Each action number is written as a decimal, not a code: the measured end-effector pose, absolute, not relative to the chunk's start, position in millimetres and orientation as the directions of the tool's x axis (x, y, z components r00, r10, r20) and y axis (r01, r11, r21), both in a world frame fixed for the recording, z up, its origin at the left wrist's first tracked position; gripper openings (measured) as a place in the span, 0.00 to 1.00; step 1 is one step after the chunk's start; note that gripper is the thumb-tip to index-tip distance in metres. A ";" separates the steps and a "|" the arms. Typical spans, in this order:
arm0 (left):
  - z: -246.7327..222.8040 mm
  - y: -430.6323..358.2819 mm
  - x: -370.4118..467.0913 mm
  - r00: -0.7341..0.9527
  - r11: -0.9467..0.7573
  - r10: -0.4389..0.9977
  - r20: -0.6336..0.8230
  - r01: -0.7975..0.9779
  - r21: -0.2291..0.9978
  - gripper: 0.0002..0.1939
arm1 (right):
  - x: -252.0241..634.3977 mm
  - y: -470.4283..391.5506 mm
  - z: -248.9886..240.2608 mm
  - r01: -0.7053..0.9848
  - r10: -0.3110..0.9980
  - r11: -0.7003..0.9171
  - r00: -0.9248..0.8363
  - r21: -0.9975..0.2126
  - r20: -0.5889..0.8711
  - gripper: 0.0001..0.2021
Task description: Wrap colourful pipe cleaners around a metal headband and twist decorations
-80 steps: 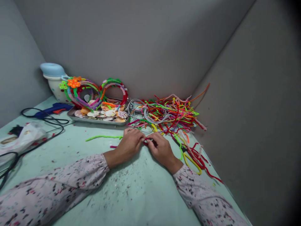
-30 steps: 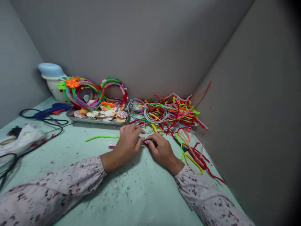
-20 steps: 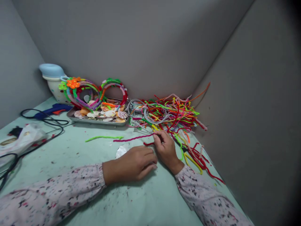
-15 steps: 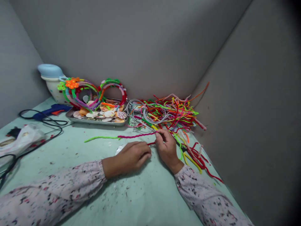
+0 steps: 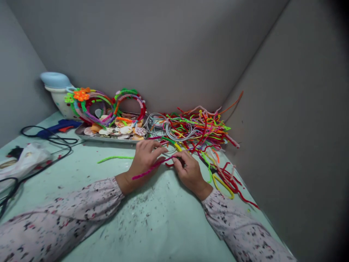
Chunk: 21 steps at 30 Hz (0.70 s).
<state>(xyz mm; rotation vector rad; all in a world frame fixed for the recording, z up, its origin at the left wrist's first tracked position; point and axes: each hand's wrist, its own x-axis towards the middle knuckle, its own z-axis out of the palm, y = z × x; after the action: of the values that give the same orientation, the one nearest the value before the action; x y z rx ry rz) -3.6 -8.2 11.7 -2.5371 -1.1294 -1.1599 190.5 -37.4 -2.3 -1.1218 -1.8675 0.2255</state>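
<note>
Between the thumb and fingers of my right hand is one end of a magenta pipe cleaner. The rest of it slants down to the left, in front of my left hand. That hand is raised with its fingers stretched toward the right one, and it does not appear to grip anything. A short red pipe cleaner end shows just below the pinch. Beyond my left hand, a green pipe cleaner lies on the table, partly hidden. Just past my right fingertips runs a yellow-and-green wrapped strand.
A metal tray of shells holds several wrapped headbands. Right of it are grey wire coils and a heap of pipe cleaners. Further left are a lidded container, a blue tool, a black cable and a plastic bag.
My left hand has moved up and away from me, behind the magenta pipe cleaner. The pipe cleaner's free end has swung down toward me, while my right hand has shifted slightly left.
</note>
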 end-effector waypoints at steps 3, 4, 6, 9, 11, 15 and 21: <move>10.3 -5.4 -4.0 0.471 -0.738 0.563 0.679 0.657 0.156 0.10 | 189.9 -37.9 -2.6 0.610 0.770 0.584 -0.210 -0.535 0.602 0.06; 10.1 -4.7 -4.0 0.480 -0.745 0.558 0.677 0.649 0.154 0.10 | 189.7 -38.0 -2.7 0.610 0.771 0.587 -0.223 -0.532 0.596 0.06; 9.9 -3.6 -4.0 0.499 -0.761 0.548 0.671 0.630 0.153 0.10 | 189.4 -38.2 -3.0 0.612 0.778 0.586 -0.240 -0.531 0.581 0.06; 9.8 -2.8 -3.7 0.518 -0.774 0.549 0.656 0.611 0.166 0.09 | 189.4 -38.7 -3.4 0.613 0.789 0.576 -0.246 -0.540 0.563 0.06; 9.7 -2.6 -3.4 0.521 -0.779 0.550 0.652 0.602 0.176 0.09 | 189.5 -39.0 -3.4 0.611 0.790 0.578 -0.253 -0.541 0.559 0.06; 9.8 -3.0 -3.2 0.531 -0.789 0.546 0.648 0.586 0.185 0.09 | 189.8 -39.3 -2.5 0.613 0.786 0.585 -0.269 -0.531 0.556 0.07; 11.1 -5.6 -3.6 0.539 -0.791 0.551 0.637 0.580 0.194 0.08 | 190.0 -39.7 -2.3 0.622 0.786 0.588 -0.286 -0.518 0.549 0.07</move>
<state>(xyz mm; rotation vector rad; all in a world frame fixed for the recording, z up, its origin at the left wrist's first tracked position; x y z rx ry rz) -3.6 -5.6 11.1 -2.7198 -1.0001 -1.1041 190.0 -39.7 -2.3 -1.1185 -2.0102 0.2576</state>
